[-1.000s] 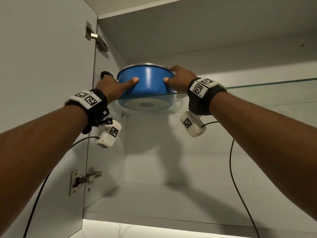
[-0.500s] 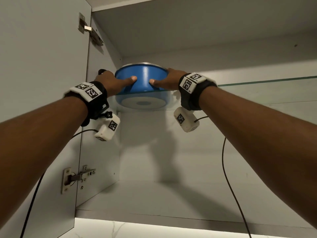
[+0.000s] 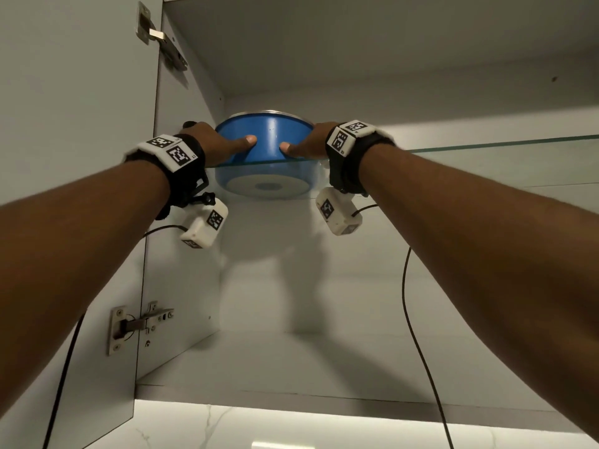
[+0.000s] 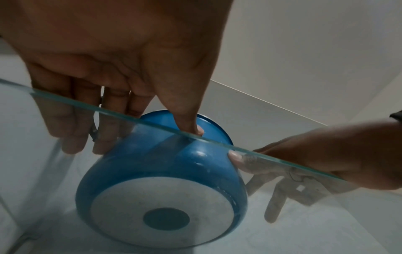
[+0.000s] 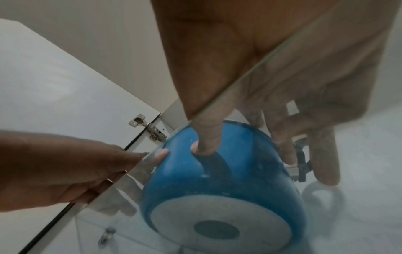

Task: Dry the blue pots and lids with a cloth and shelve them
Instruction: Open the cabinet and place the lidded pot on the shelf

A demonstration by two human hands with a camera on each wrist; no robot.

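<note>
Blue pot, glossy; underside had a pale grey-white disc with a darker grey-blue spot at its centre. Silver rim. Glass shelf showed a green tint along its edge. Cupboard interior white-grey throughout. Wrist bands black, carrying white tags with black square-code patterns. Cables black. Hinges silver.

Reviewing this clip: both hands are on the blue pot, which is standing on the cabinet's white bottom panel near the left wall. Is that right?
Not quite. The blue pot stands on the glass shelf, not the bottom panel: the head view shows its pale base through the glass from below. The rest holds: the left hand and the right hand are both on it, near the left wall.
</note>
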